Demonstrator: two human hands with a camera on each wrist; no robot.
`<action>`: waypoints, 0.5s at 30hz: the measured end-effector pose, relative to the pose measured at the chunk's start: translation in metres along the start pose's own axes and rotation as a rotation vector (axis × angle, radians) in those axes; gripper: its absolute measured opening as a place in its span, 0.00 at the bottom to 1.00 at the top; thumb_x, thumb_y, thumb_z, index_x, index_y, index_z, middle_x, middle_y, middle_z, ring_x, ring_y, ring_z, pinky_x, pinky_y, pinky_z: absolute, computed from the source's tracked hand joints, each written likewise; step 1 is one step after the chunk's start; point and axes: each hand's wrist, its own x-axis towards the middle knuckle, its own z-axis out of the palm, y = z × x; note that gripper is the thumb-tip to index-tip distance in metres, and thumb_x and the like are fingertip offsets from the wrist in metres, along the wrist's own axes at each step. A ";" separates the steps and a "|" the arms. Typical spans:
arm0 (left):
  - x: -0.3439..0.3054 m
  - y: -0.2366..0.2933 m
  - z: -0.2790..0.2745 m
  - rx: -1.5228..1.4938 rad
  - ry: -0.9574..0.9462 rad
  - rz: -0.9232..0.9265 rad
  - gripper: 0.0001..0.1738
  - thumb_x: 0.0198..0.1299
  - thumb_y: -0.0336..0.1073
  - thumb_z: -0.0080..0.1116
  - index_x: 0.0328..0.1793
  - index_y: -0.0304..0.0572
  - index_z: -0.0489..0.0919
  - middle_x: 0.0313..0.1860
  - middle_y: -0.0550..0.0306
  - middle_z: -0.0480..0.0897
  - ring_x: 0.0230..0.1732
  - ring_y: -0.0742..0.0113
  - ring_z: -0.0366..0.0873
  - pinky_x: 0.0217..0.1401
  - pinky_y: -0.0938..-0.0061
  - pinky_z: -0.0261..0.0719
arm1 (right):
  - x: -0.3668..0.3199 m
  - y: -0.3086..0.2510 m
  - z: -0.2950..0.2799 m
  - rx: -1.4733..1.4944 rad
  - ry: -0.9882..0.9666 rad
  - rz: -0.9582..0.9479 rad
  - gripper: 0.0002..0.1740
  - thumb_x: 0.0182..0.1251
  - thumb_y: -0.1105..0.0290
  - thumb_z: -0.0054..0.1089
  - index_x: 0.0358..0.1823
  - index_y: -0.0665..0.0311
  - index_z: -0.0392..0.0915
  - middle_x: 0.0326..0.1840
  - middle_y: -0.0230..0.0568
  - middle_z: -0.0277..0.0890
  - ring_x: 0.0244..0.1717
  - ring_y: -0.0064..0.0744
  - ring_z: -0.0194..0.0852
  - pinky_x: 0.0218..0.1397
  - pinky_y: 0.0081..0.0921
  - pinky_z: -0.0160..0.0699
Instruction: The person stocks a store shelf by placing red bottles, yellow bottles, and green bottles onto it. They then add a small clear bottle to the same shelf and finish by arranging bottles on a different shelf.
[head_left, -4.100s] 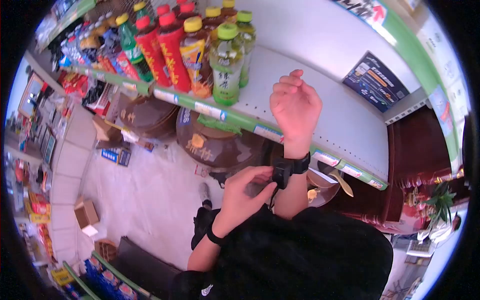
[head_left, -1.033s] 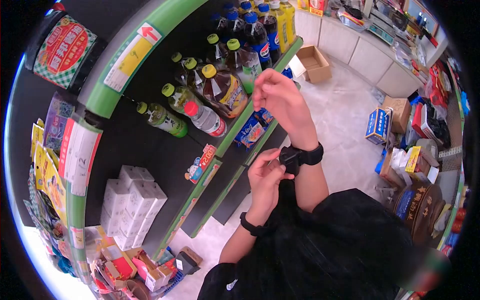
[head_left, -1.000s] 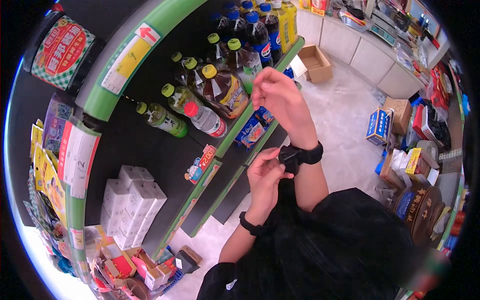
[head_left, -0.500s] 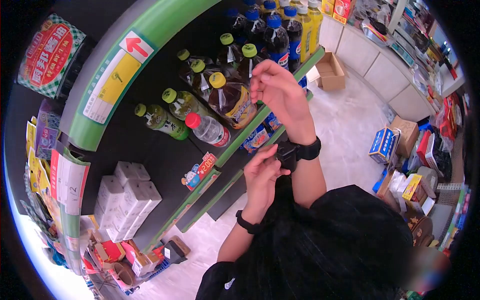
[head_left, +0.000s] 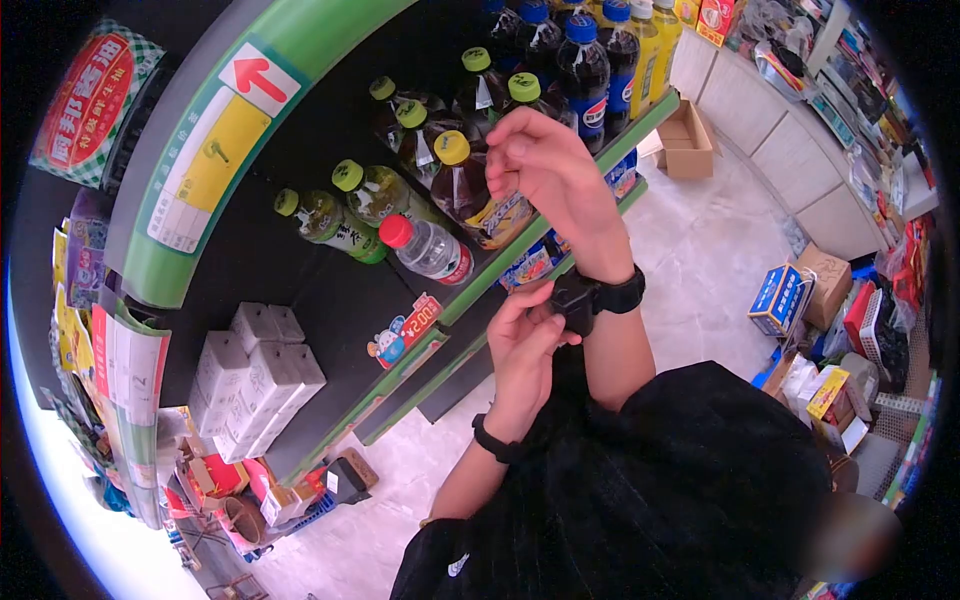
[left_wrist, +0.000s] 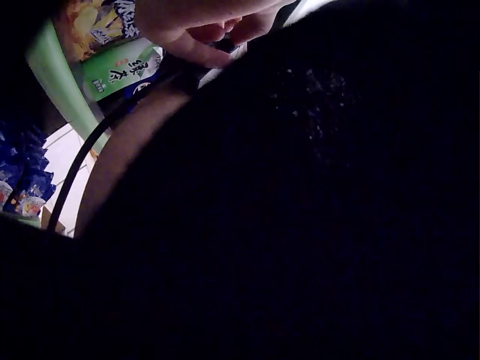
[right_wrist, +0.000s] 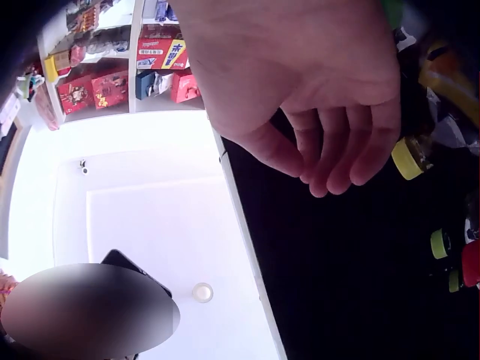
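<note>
My left hand [head_left: 522,362] pinches the small black camera [head_left: 574,304] strapped to my right wrist, thumb and fingers at its near side. In the left wrist view, that hand [left_wrist: 206,26] appears at the top, beside my other forearm [left_wrist: 139,142]; the black shirt fills most of this view. My right hand [head_left: 555,178] is raised with its fingers loosely bent and nothing in them, overlapping the shelf bottles in the head view. The right wrist view shows this hand [right_wrist: 300,82] with fingertips bunched near the thumb. A black strap [head_left: 620,290] circles the right wrist.
A dark shelf with a green edge [head_left: 520,237] holds a red-capped water bottle [head_left: 428,250], green tea bottles [head_left: 340,228], cola bottles [head_left: 585,80] and stacked white packs [head_left: 262,375]. Boxes [head_left: 780,300] stand on the floor at right, near an open carton [head_left: 685,140].
Four seconds ago the view faced a white shelf of drinks; now it faces a dark one. Over the last second the view has shifted slightly, while the left hand stays at the right wrist's camera.
</note>
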 end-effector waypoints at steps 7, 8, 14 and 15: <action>0.001 -0.001 0.002 0.005 -0.010 0.009 0.22 0.61 0.18 0.55 0.61 0.40 0.80 0.66 0.55 0.73 0.55 0.65 0.80 0.44 0.69 0.89 | -0.001 0.002 -0.005 0.012 0.016 0.002 0.12 0.70 0.68 0.56 0.50 0.67 0.75 0.38 0.40 0.79 0.40 0.31 0.79 0.46 0.29 0.78; 0.001 -0.001 0.002 0.008 -0.019 0.008 0.22 0.60 0.18 0.55 0.61 0.40 0.80 0.66 0.55 0.73 0.55 0.64 0.80 0.44 0.69 0.90 | -0.002 0.002 -0.006 0.010 0.024 0.004 0.12 0.70 0.68 0.56 0.50 0.67 0.75 0.38 0.40 0.79 0.40 0.31 0.79 0.46 0.29 0.78; -0.004 -0.001 0.000 0.027 -0.040 -0.024 0.23 0.59 0.16 0.57 0.61 0.41 0.80 0.66 0.54 0.73 0.57 0.64 0.79 0.45 0.68 0.90 | -0.012 0.004 -0.008 -0.004 0.074 0.008 0.12 0.71 0.68 0.55 0.51 0.67 0.74 0.38 0.40 0.79 0.40 0.31 0.78 0.47 0.28 0.77; -0.003 0.000 0.000 0.021 -0.049 -0.034 0.24 0.59 0.16 0.57 0.61 0.41 0.80 0.66 0.54 0.73 0.57 0.65 0.79 0.45 0.68 0.91 | -0.013 0.004 -0.007 -0.007 0.084 0.005 0.12 0.72 0.68 0.55 0.51 0.67 0.74 0.38 0.40 0.79 0.40 0.31 0.78 0.47 0.28 0.77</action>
